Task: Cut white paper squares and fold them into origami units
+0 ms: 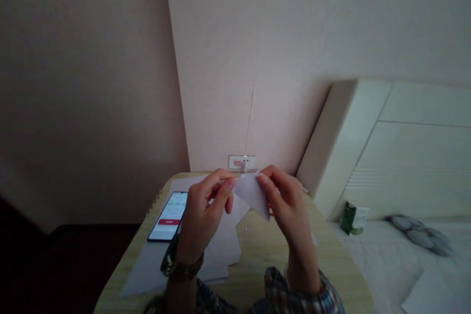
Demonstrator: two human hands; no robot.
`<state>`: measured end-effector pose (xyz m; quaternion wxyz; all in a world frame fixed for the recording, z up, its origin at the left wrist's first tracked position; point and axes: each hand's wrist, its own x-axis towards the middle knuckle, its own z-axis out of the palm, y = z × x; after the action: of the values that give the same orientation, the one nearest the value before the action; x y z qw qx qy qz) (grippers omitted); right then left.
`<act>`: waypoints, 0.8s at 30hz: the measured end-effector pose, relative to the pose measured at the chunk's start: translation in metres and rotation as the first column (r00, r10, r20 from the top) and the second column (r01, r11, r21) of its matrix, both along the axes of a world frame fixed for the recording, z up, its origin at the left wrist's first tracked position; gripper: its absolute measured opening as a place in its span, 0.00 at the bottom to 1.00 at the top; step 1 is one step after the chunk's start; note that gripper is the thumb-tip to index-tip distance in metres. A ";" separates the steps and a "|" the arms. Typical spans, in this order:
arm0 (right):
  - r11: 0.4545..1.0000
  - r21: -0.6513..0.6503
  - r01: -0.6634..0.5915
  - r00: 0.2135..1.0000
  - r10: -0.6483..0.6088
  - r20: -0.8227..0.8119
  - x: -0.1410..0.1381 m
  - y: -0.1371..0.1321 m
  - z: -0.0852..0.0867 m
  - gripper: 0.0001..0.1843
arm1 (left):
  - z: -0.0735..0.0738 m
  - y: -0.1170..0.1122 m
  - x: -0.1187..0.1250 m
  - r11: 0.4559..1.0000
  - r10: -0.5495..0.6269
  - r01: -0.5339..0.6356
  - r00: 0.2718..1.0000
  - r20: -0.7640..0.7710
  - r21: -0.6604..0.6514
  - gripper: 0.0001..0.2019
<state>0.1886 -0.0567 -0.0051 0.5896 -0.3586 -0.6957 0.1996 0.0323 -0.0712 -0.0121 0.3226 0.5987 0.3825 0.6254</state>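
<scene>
A small folded piece of white paper point(253, 195) is held up between both hands above a light wooden table point(265, 250). My left hand point(204, 216) pinches its left edge with fingers curled. My right hand point(286, 203) pinches its right edge from the other side. A watch sits on my left wrist and plaid sleeves cover both forearms.
White paper sheets point(221, 250) lie on the table under my hands. A lit smartphone point(170, 217) lies at the table's left. A wall socket point(242, 162) is behind. To the right are a bed, its headboard point(386, 147), a small green box point(351, 218) and a grey object point(419, 235).
</scene>
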 end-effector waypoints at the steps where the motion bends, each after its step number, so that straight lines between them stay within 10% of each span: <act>1: 1.000 0.015 -0.003 1.000 0.003 0.013 -0.001 0.000 0.000 0.17 | -0.002 0.001 0.000 1.000 0.011 -0.011 1.000 0.027 -0.009 0.07; 12: 0.986 0.035 0.162 0.980 -0.156 -0.121 -0.016 -0.027 -0.014 0.22 | -0.001 -0.018 0.018 0.978 -0.091 0.136 0.961 0.261 -0.159 0.15; 19: 0.989 -0.078 -0.123 0.974 0.105 -0.200 -0.002 -0.032 -0.018 0.25 | -0.002 -0.031 0.012 0.983 -0.151 0.173 0.951 0.269 -0.061 0.11; 24: 0.933 -0.243 -0.267 0.897 0.148 -0.418 -0.004 -0.034 -0.019 0.24 | -0.009 -0.027 0.012 0.887 -0.448 0.450 0.784 0.429 0.104 0.13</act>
<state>0.1842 -0.0906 -0.0237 0.6322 -0.3177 -0.5603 0.4307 0.0441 -0.0978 -0.0215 0.5411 0.5140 0.1472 0.6491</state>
